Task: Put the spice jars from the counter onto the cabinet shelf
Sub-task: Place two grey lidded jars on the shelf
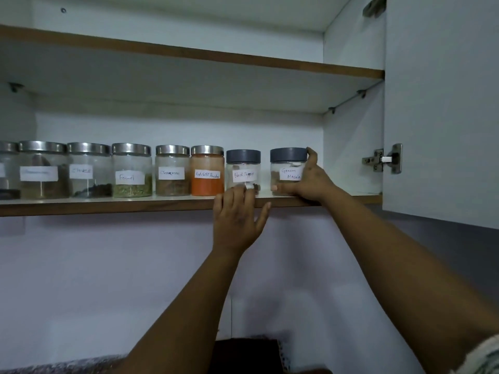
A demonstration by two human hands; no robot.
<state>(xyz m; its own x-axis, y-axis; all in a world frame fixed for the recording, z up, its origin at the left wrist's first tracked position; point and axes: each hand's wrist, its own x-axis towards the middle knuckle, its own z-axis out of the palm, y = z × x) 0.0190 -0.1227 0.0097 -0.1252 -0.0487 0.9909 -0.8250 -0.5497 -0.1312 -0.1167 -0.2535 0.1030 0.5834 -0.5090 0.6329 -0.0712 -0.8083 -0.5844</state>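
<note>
A row of labelled spice jars stands on the lower cabinet shelf [108,205]. At the right end is the Garam Masala jar [286,168] with a grey lid, and my right hand [310,179] grips its right side, thumb under its base and fingers up by the lid. Left of it, after a gap, stands the Black Pepper jar [243,168], also grey-lidded. My left hand [237,220] reaches up with straight fingers whose tips touch that jar's lower front. Further left are the Red Chilli Powder jar [207,171], the Cinnamon jar [172,171] and the Fennel jar [131,171].
Several more steel-lidded jars [89,171] run to the left edge. The upper shelf [189,54] is bare on its visible edge. The open cabinet door [442,103] hangs at right on a hinge [383,159]. Shelf space lies right of the Garam Masala jar.
</note>
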